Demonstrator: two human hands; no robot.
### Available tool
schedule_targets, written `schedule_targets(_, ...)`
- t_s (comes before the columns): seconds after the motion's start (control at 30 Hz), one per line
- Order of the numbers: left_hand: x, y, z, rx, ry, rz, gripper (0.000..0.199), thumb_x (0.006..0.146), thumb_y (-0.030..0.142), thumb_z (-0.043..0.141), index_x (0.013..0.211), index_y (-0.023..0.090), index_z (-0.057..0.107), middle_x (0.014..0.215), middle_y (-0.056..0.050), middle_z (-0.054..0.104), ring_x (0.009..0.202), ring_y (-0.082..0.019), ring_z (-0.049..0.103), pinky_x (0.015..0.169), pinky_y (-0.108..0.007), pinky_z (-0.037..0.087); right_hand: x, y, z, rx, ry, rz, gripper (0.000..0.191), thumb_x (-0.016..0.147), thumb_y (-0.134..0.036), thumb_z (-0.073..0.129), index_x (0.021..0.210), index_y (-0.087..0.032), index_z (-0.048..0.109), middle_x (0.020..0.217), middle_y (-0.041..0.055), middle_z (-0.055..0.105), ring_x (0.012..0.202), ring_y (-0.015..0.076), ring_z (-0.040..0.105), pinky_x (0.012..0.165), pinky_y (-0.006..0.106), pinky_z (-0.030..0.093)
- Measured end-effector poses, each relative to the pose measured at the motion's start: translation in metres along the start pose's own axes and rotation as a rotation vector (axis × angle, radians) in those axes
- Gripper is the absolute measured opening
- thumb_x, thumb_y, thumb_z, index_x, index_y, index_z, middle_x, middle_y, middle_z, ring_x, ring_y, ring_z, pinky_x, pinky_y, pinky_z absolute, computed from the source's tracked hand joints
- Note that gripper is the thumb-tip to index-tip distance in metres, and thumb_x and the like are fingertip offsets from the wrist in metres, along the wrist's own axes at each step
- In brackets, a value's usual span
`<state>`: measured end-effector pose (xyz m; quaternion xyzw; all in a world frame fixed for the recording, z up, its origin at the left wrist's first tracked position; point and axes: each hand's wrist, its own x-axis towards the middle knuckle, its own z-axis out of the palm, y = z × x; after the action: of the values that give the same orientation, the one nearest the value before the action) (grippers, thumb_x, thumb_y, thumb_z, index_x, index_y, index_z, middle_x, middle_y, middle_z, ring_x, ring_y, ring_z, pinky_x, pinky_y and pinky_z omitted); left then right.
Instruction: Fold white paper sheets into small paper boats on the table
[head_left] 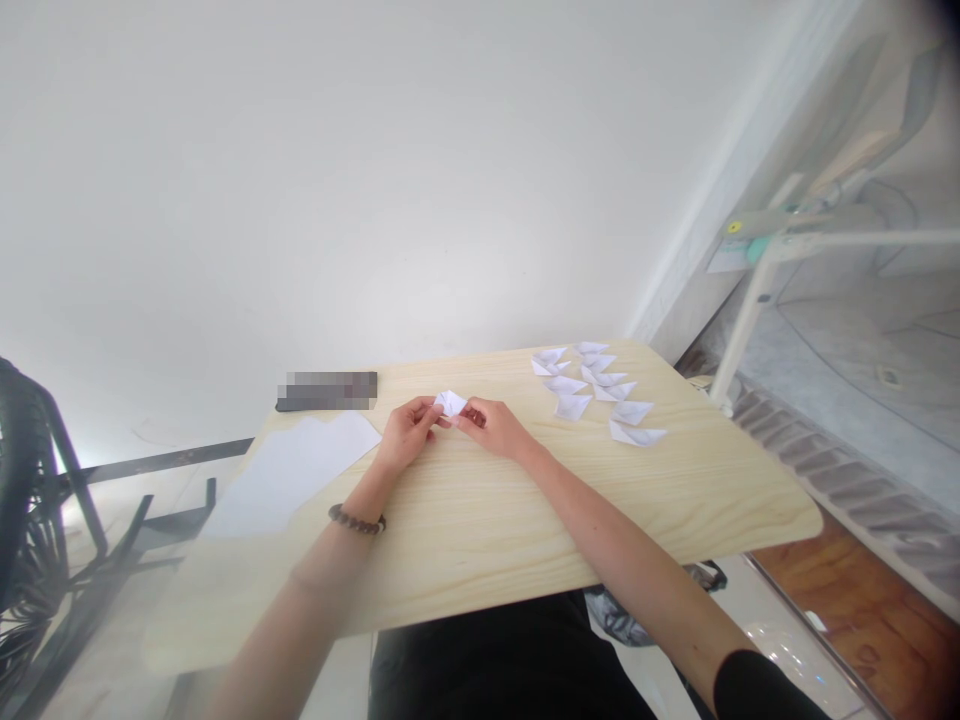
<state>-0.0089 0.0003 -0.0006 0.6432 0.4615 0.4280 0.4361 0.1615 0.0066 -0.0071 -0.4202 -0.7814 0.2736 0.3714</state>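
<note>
Pinching folded white paper (450,402) at twelve o'clock over the counter (480,530), your left hand (408,432) and right hand (493,427) had fingers clamped on its eight- and four-o'clock edges. Seemed light, crisp, creasable; best gripped by folded edges.

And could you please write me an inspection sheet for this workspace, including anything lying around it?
Surface: light wood-grain table, standing near a pale wall.
Job's things: folded paper piece between the hands; group of folded paper shapes on the right side; white sheets on the left.
Clutter: dark item beyond the sheets, partly pixelated, so unidentifiable.
Grip: left hand and right hand both hold the folded paper piece by its edges.
Cables: nothing seen on the table; the background at right is too blurred to judge.
Surroundings: white frame at right; dark wheel-like object at left.
</note>
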Motion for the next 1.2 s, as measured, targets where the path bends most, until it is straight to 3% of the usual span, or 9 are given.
schedule_targets(0.2, -0.0007, 0.0004, -0.0017, 0.204, 0.085, -0.009, 0.042, 0.071, 0.053, 0.047, 0.078, 0.014, 0.062, 0.069, -0.002, 0.06, 0.044, -0.007, 0.046, 0.045, -0.02, 0.037, -0.0001, -0.0003, -0.0009, -0.081, -0.038, -0.057, 0.029, 0.079, -0.035, 0.042, 0.063, -0.014, 0.054, 0.055, -0.0029, 0.046, 0.051, 0.0069, 0.038, 0.05, 0.019, 0.027)
schedule_targets(0.43, -0.0018, 0.004, 0.0, 0.231, 0.084, -0.012, 0.044, 0.07, 0.054, 0.047, 0.078, 0.014, 0.062, 0.068, -0.002, 0.061, 0.045, -0.008, 0.045, 0.046, -0.02, 0.036, 0.0017, 0.0034, -0.0033, -0.087, -0.069, -0.083, 0.03, 0.08, -0.033, 0.041, 0.059, -0.014, 0.051, 0.054, -0.0033, 0.046, 0.051, 0.0063, 0.038, 0.051, 0.019, 0.026)
schedule_targets(0.6, -0.002, 0.007, 0.0021, 0.125, 0.085, 0.0, 0.044, 0.069, 0.051, 0.05, 0.091, 0.015, 0.06, 0.076, -0.004, 0.061, 0.051, -0.008, 0.046, 0.048, -0.02, 0.039, -0.0003, 0.0017, -0.0034, -0.115, -0.142, -0.062, 0.027, 0.078, -0.033, 0.044, 0.06, -0.015, 0.051, 0.053, -0.0043, 0.046, 0.049, 0.006, 0.036, 0.049, 0.019, 0.023)
schedule_targets(0.77, -0.0009, 0.0049, -0.0013, 0.126, 0.025, -0.01, 0.038, 0.068, 0.048, 0.054, 0.08, 0.013, 0.063, 0.066, -0.003, 0.06, 0.053, -0.009, 0.046, 0.05, -0.021, 0.037, -0.002, 0.0002, -0.004, -0.155, -0.175, -0.081, 0.027, 0.077, -0.033, 0.046, 0.056, -0.015, 0.048, 0.05, -0.005, 0.042, 0.048, 0.0061, 0.034, 0.049, 0.019, 0.022)
schedule_targets(0.93, -0.0005, 0.0048, -0.0047, 0.065, -0.015, -0.052, 0.037, 0.068, 0.046, 0.054, 0.078, 0.013, 0.063, 0.069, -0.003, 0.06, 0.06, -0.012, 0.05, 0.056, -0.022, 0.039, -0.0028, -0.0001, -0.0048, -0.121, -0.192, -0.101, 0.028, 0.077, -0.034, 0.044, 0.056, -0.016, 0.047, 0.051, -0.0051, 0.042, 0.049, 0.0062, 0.034, 0.05, 0.019, 0.023)
schedule_targets(1.2, 0.0014, 0.0008, -0.0014, 0.015, 0.053, -0.03, 0.038, 0.069, 0.047, 0.053, 0.081, 0.012, 0.059, 0.069, -0.004, 0.06, 0.06, -0.012, 0.051, 0.057, -0.023, 0.041, -0.0032, -0.0021, -0.0045, -0.044, -0.157, -0.036, 0.026, 0.077, -0.034, 0.043, 0.062, -0.015, 0.051, 0.056, -0.0042, 0.045, 0.052, 0.0067, 0.038, 0.05, 0.018, 0.025)
